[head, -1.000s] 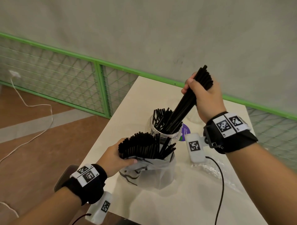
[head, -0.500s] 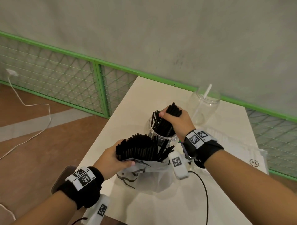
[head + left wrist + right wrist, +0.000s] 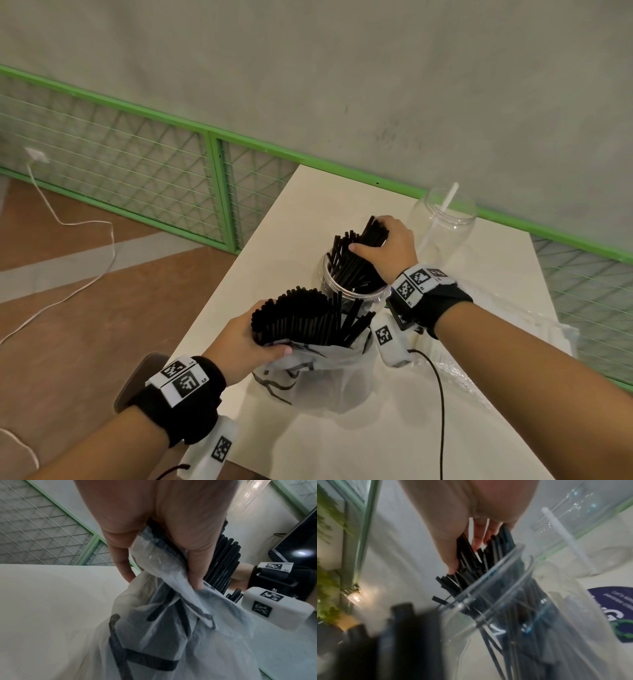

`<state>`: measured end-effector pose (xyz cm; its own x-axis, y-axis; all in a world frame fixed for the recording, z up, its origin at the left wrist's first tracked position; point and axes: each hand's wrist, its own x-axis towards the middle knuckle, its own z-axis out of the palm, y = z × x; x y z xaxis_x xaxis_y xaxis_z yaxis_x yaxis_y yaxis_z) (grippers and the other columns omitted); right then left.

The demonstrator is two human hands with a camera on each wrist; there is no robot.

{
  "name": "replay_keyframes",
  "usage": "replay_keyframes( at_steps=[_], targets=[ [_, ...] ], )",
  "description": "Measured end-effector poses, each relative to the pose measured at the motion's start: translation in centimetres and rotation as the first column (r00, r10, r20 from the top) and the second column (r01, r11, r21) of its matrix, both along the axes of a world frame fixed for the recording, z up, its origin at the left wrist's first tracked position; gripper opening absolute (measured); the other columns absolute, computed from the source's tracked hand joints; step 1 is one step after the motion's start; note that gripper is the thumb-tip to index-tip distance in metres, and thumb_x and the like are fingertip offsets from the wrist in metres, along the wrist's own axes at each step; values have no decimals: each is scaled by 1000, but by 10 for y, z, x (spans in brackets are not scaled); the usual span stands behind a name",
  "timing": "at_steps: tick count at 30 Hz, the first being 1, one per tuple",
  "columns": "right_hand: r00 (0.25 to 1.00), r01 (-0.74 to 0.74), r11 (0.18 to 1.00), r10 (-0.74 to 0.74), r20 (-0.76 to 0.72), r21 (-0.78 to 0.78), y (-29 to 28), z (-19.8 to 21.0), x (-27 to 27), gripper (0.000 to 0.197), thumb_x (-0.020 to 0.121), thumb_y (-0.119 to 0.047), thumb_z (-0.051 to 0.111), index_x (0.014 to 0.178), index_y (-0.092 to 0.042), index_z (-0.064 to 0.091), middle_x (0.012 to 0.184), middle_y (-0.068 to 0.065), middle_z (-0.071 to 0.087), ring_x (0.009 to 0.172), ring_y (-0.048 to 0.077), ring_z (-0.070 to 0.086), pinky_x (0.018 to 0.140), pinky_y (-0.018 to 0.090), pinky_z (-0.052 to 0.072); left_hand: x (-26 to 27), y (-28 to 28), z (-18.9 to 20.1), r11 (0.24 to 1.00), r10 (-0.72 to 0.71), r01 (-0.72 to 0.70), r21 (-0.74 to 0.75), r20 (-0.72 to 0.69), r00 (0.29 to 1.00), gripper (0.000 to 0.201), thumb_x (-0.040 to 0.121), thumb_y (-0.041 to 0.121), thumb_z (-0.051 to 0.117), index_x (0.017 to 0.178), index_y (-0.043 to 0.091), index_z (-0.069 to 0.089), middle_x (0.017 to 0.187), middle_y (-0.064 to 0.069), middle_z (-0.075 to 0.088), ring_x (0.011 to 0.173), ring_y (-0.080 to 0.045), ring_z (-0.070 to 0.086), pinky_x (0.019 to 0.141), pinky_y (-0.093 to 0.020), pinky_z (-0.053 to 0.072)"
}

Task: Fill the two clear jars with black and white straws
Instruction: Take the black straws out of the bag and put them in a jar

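Observation:
A clear jar [image 3: 330,289] [image 3: 510,601] in mid-table holds several black straws [image 3: 346,263]. My right hand [image 3: 383,245] [image 3: 471,545] grips a bunch of black straws [image 3: 471,555] whose lower ends are inside that jar. My left hand [image 3: 246,339] [image 3: 161,566] holds a thick bundle of black straws [image 3: 298,315] in its white plastic bag [image 3: 318,377] [image 3: 171,628], upright on the table nearer me. A second clear jar [image 3: 445,226] [image 3: 570,511] at the back right holds one white straw [image 3: 442,212] [image 3: 563,534].
The white table [image 3: 359,442] has its left edge just beside the bag. A clear plastic pack [image 3: 534,329] lies at the right. A green mesh fence [image 3: 137,171] runs behind, and a white cable [image 3: 85,267] lies on the floor at the left.
My right hand has come down from high above the table and lowered its bunch of black straws into the near jar. The left hand with the bag has stayed put.

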<state>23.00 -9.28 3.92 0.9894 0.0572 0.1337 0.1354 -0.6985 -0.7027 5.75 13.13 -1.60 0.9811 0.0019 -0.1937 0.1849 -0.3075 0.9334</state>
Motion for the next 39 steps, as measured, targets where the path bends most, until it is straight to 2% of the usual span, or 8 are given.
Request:
replay_keyframes(
  at_steps=[6,9,13,16,27,30,36,39],
  targets=[
    [996,-45,994,52,-68,97,-7,6,-4,71,76,-55,69,133,-22,42,119,1,49,119,25,44,103,45,39,0,0,0,1000,-6,6,14,12,1000,44,70,13,81,100,34,58,92,26,66,86,7,61,71,-8,43],
    [970,-214,973,222,101,-86,-19,12,-16,64,84,-55,54,137,-21,42,132,4,48,125,25,39,108,43,32,-1,0,2,1000,-12,11,22,26,1000,45,70,12,81,100,36,57,92,27,66,88,8,60,69,-4,43],
    [767,-441,669,627,136,-598,-37,9,-35,72,84,-68,41,143,-28,32,150,1,32,138,26,26,113,49,23,-1,1,1,1000,-8,8,25,27,1000,45,70,13,81,100,35,57,94,26,66,89,7,61,70,-4,43],
    [752,-463,561,659,32,-686,-40,-4,-41,77,84,-73,33,149,-33,18,158,-2,15,145,25,12,115,46,11,-1,1,0,1000,-3,2,19,14,1000,44,71,12,81,101,34,58,93,29,65,88,10,60,69,-5,44],
    [800,-455,662,598,53,-595,-45,-11,-19,59,90,-48,34,146,-30,28,156,2,21,143,28,19,112,53,25,1,1,1,1000,7,-8,26,19,1000,44,70,13,81,100,36,57,91,35,64,87,14,59,68,-1,41],
    [813,-416,738,564,147,-530,-48,-8,-28,59,91,-51,38,145,-27,32,153,3,26,140,25,24,113,46,24,1,1,2,1000,9,-10,28,25,1000,44,70,12,81,98,36,57,91,35,64,87,14,59,68,0,41],
    [931,-310,950,311,192,-36,-50,-19,-85,38,84,-54,50,100,-20,51,93,-7,48,86,12,47,77,23,40,1,0,0,1000,23,-23,19,16,1000,41,71,9,80,98,32,59,92,24,67,85,11,60,69,-4,44],
    [937,-348,935,350,19,-74,-44,-39,-103,51,76,-68,49,102,-24,58,90,-12,52,86,2,46,75,19,36,-1,-1,-1,1000,30,-30,6,18,999,34,71,9,80,98,21,62,90,0,70,84,-3,63,72,-12,49]
  ],
)
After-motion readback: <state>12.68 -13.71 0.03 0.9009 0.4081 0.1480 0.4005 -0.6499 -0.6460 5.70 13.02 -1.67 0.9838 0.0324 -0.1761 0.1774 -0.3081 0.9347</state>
